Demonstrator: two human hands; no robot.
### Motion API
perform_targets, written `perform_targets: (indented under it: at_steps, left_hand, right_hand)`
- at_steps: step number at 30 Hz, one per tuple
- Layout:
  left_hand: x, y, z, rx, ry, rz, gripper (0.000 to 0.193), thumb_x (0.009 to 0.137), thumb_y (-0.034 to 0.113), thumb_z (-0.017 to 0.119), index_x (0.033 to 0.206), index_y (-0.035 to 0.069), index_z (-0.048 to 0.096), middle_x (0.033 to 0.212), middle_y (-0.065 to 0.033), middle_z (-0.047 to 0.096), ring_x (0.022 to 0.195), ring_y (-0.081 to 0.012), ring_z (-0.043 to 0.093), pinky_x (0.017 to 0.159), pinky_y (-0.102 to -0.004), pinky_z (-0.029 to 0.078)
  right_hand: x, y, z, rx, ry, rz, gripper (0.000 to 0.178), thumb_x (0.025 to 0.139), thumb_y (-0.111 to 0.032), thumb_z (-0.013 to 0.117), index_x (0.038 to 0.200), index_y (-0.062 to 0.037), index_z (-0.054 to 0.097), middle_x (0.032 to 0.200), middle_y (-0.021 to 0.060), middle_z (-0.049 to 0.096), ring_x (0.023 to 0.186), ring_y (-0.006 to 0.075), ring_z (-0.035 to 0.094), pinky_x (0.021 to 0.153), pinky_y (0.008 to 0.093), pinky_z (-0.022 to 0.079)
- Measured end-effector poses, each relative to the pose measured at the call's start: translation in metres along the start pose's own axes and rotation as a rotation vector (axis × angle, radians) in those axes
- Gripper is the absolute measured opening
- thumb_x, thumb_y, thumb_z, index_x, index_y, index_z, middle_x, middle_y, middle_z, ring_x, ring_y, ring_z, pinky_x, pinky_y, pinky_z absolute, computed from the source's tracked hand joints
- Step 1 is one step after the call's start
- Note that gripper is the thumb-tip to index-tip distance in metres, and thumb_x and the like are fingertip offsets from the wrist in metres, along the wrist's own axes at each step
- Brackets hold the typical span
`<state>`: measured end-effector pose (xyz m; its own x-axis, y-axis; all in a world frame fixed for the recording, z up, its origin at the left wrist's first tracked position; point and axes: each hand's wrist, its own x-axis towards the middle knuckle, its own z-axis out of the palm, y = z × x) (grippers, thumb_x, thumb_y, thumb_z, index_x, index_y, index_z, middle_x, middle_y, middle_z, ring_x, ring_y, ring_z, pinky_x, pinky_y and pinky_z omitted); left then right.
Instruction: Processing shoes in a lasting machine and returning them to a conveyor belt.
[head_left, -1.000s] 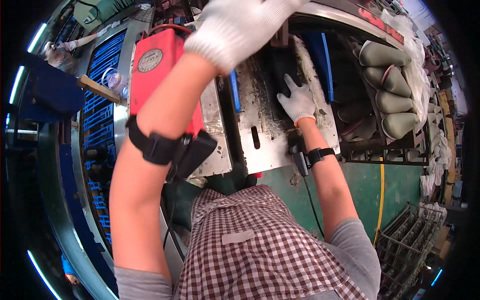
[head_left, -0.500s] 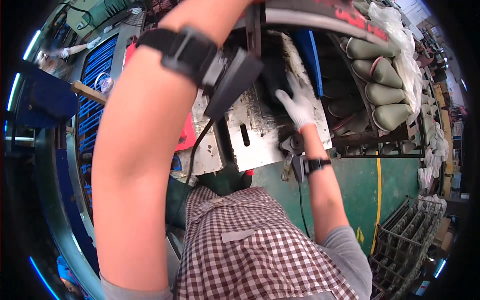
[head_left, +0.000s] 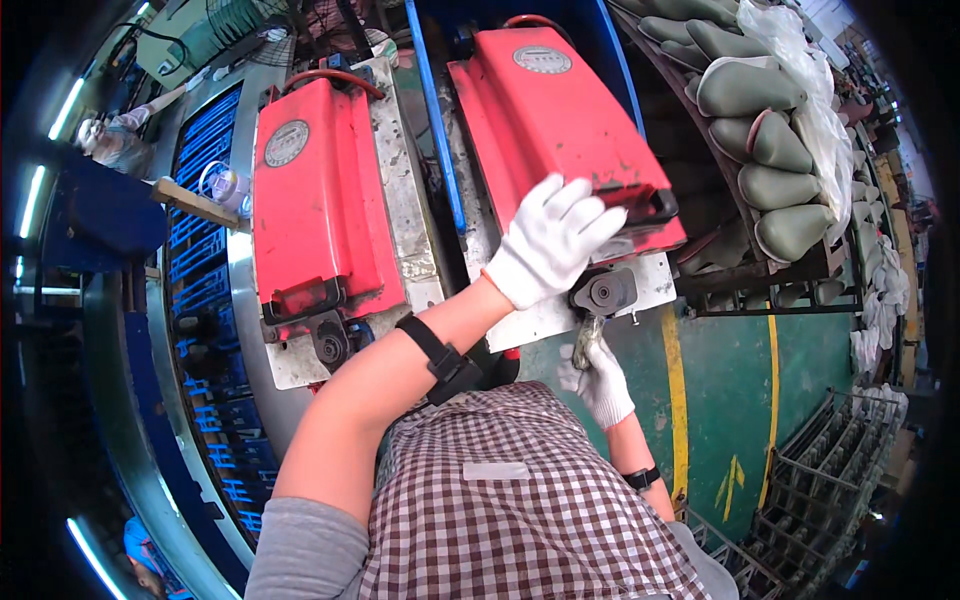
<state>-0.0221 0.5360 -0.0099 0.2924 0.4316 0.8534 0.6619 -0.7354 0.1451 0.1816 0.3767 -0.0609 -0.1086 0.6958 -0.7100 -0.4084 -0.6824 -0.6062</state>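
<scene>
The red lid (head_left: 560,110) of the right-hand machine lies down over its metal bed (head_left: 535,325). My left hand (head_left: 555,245), in a white glove, is over the lid's near end with fingers stretched out, just left of the black handle (head_left: 655,208). Below the machine's front edge, my gloved right hand (head_left: 603,385) is closed round a worn lever (head_left: 590,345) that hangs under a round dark latch (head_left: 603,292). Part of the lever is hidden by the fingers.
A second red-lidded machine (head_left: 320,190) stands to the left, beside a blue rack (head_left: 205,150). Grey-green shoe lasts (head_left: 750,88) fill a shelf at the right. A wire cart (head_left: 825,490) stands on the green floor at lower right.
The raised red lid has come down over the bed. My left hand has come down from above to its near end. My right hand has moved from the bed to the lever.
</scene>
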Motion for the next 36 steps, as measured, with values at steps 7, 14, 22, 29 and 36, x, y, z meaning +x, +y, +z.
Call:
perform_targets:
  at_steps: [7,14,22,29,36]
  left_hand:
    - [-0.064,0.000,0.030,0.014,-0.051,0.077,0.057,0.072,0.013,0.072,0.128,0.014,0.060,0.112,-0.0060,0.055,0.114,-0.0293,0.057,0.094,-0.0517,0.050]
    - [-0.075,-0.002,0.041,0.000,-0.067,0.085,0.060,0.071,0.012,0.071,0.129,0.014,0.059,0.118,-0.0068,0.055,0.115,-0.0306,0.058,0.092,-0.0527,0.049]
    - [-0.075,0.011,0.026,-0.056,-0.122,-0.006,0.063,0.072,0.008,0.068,0.135,0.011,0.058,0.131,-0.0112,0.057,0.126,-0.0391,0.056,0.106,-0.0583,0.046]
    - [-0.079,0.090,-0.061,-1.479,-0.427,-1.269,0.056,0.096,0.010,0.063,0.150,0.002,0.049,0.151,-0.0136,0.053,0.144,-0.0268,0.048,0.119,-0.0418,0.040]
    - [-0.122,0.088,-0.101,-1.954,0.216,-1.599,0.059,0.108,0.015,0.047,0.163,0.004,0.027,0.166,-0.0131,0.034,0.153,-0.0251,0.034,0.126,-0.0412,0.030]
  right_hand:
    - [0.017,-0.013,-0.059,0.106,-0.292,0.203,0.052,0.104,-0.039,0.062,0.149,-0.0154,0.051,0.088,0.0064,0.063,0.063,0.0172,0.053,0.056,0.0290,0.043]
    - [0.041,-0.047,-0.100,0.382,-0.074,-0.044,0.025,0.102,-0.042,0.065,0.110,-0.0178,0.065,0.067,-0.0051,0.053,0.054,0.0100,0.051,0.047,0.0262,0.040]
    - [0.031,-0.035,-0.085,0.460,0.199,-0.271,0.024,0.105,-0.031,0.063,0.118,-0.0103,0.063,0.099,0.0044,0.072,0.104,0.0306,0.073,0.074,0.0402,0.063]
    - [0.002,-0.003,0.016,-0.201,-0.192,-0.218,0.053,0.110,-0.040,0.051,0.149,-0.0053,0.044,0.134,0.0140,0.063,0.118,0.0254,0.067,0.092,0.0421,0.060]
    - [0.024,0.046,0.111,0.386,-0.312,0.038,0.049,0.111,-0.048,0.044,0.139,-0.0095,0.054,0.130,0.0140,0.066,0.121,0.0332,0.063,0.107,0.0512,0.051]
